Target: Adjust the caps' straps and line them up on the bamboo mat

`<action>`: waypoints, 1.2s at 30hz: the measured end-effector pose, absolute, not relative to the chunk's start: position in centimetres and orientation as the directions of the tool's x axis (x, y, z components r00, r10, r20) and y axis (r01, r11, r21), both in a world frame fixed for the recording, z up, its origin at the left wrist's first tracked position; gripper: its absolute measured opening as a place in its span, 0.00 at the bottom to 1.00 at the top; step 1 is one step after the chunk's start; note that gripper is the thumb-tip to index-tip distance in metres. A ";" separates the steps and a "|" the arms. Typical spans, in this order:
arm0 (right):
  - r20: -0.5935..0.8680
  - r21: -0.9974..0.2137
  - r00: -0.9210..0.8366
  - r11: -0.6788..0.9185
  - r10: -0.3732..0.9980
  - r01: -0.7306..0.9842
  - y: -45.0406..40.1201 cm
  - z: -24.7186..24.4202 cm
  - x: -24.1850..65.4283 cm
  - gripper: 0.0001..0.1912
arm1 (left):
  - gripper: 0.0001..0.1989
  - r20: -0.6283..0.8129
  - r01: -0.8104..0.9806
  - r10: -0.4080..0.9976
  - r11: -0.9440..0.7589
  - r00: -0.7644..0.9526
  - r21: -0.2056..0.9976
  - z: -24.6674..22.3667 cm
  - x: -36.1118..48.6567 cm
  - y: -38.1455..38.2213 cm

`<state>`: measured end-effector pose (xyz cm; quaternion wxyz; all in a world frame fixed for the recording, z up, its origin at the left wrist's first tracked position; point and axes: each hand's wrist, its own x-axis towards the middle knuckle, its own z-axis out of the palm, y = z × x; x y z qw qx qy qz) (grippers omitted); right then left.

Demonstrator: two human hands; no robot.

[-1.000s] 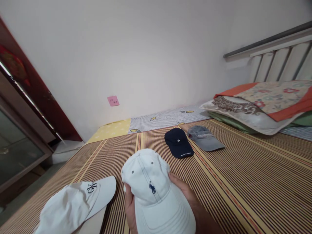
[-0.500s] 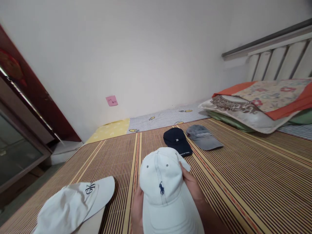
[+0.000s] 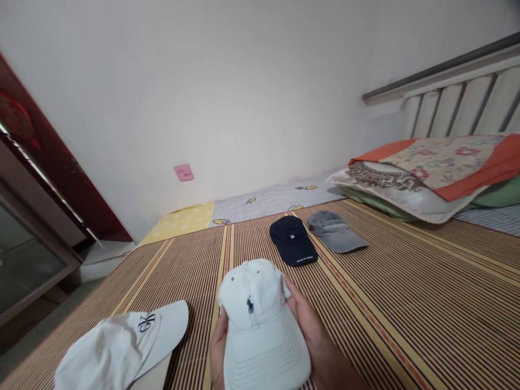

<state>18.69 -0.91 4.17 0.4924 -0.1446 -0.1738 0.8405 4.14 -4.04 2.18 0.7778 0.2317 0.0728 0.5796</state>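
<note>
A white baseball cap (image 3: pixel 260 309) with a small navy polo-player emblem is held between my two hands, its brim toward me. My left hand (image 3: pixel 219 346) grips the cap's left side, fingers partly hidden by it. My right hand (image 3: pixel 311 330) holds the right side, with the fingers behind the crown. Beyond the cap, a navy baseball cap (image 3: pixel 290 235) lies on the striped mat, and a grey cap (image 3: pixel 337 233) lies beside it on the right. At the lower left is a crumpled white cap (image 3: pixel 109 346) with black CK letters, resting on a pale flat object (image 3: pixel 156 374).
A striped bamboo mat (image 3: pixel 390 281) covers the bed. Stacked pillows (image 3: pixel 430 184) sit at the right below a white radiator (image 3: pixel 467 105). A pink note (image 3: pixel 184 173) is stuck on the back wall. At the left stands a glass-fronted cabinet (image 3: pixel 32 254).
The white cap in my hands has moved slightly left and tilted, so its brim shows more fully and the navy cap behind is uncovered. The view has shifted slightly.
</note>
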 end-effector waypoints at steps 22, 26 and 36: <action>-0.152 -0.419 -0.382 -0.409 0.912 -0.811 -5.6 6.2 16.6 0.23 | 0.45 0.599 -0.919 0.711 0.183 0.369 0.349 1.3 -0.9 -2.8; -0.122 -0.446 -0.326 -0.345 0.938 -0.826 -4.1 6.5 17.9 0.18 | 0.41 0.369 -0.950 0.893 0.162 0.257 0.267 -0.1 -0.7 -1.7; 0.011 -0.589 -0.292 -0.230 0.956 -0.775 9.6 8.7 17.4 0.07 | 0.14 -0.467 -0.978 0.866 -0.104 -0.179 0.181 2.1 0.3 -2.3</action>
